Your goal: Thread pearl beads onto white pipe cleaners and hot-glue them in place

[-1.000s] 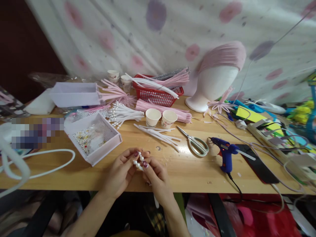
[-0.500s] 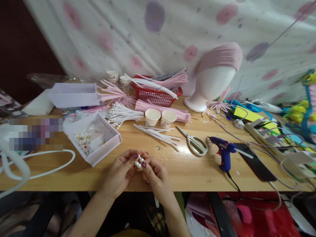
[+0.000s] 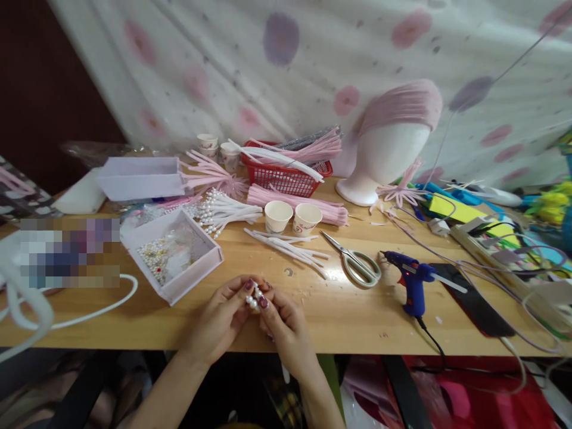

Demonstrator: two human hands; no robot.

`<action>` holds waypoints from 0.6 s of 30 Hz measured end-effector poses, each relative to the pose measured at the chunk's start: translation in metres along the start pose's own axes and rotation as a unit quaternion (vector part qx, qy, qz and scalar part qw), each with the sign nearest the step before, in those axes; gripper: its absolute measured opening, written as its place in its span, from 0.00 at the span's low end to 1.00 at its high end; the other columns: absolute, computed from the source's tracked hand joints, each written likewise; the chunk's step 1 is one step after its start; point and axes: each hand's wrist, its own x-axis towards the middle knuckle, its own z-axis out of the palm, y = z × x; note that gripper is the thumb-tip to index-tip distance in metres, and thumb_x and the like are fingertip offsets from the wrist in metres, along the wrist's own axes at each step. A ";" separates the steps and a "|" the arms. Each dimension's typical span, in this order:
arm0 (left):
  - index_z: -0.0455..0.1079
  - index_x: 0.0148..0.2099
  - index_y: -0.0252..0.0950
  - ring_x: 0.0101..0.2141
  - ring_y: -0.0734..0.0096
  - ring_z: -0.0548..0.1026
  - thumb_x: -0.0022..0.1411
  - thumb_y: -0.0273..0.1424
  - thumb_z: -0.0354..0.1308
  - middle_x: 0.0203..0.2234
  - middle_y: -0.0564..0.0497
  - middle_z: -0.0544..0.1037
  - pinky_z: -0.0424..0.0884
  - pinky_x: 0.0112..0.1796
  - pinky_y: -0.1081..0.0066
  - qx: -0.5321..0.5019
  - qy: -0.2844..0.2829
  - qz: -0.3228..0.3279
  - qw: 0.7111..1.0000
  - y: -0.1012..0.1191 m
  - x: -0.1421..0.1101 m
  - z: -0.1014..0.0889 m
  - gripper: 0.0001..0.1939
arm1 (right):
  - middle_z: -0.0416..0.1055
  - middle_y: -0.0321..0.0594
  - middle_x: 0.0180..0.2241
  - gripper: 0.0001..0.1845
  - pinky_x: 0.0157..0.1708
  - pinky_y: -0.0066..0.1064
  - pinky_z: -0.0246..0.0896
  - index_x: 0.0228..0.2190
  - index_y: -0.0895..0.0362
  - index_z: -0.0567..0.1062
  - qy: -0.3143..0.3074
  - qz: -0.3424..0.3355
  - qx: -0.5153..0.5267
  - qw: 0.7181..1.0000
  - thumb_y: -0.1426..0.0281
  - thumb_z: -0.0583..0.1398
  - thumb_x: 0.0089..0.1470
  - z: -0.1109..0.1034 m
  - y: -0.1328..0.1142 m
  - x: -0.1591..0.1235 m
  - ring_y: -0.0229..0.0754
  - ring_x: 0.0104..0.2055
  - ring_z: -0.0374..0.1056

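My left hand [image 3: 223,316] and my right hand [image 3: 283,325] meet above the near edge of the wooden table [image 3: 339,316]. Both pinch a small cluster of white pearl beads [image 3: 253,298] between fingertips with dark red nails. Just left of my hands lies an open pale box [image 3: 172,253] with loose pearls and small beads in it. Beyond my hands lie white pipe cleaners [image 3: 290,247] and a bundle of pearl-tipped white stems [image 3: 223,208].
Two paper cups [image 3: 292,217], scissors [image 3: 355,262], a blue glue gun [image 3: 413,283] with its cord, and a black phone [image 3: 473,301] lie to the right. A red basket [image 3: 286,173] of pink pipe cleaners and a foam head [image 3: 384,152] stand behind. White tubing [image 3: 67,316] loops at left.
My hands stay together on the pearl cluster, with the fingers shifting slightly around it. The view has tilted a little.
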 end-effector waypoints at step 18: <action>0.82 0.31 0.40 0.31 0.74 0.81 0.44 0.37 0.79 0.27 0.54 0.84 0.77 0.38 0.78 -0.027 -0.015 0.034 0.999 -0.005 -0.001 -0.003 0.13 | 0.59 0.31 0.28 0.19 0.29 0.29 0.50 0.37 0.55 0.74 -0.025 -0.025 -0.022 0.999 0.52 0.57 0.67 -0.003 0.004 -0.007 0.36 0.28 0.54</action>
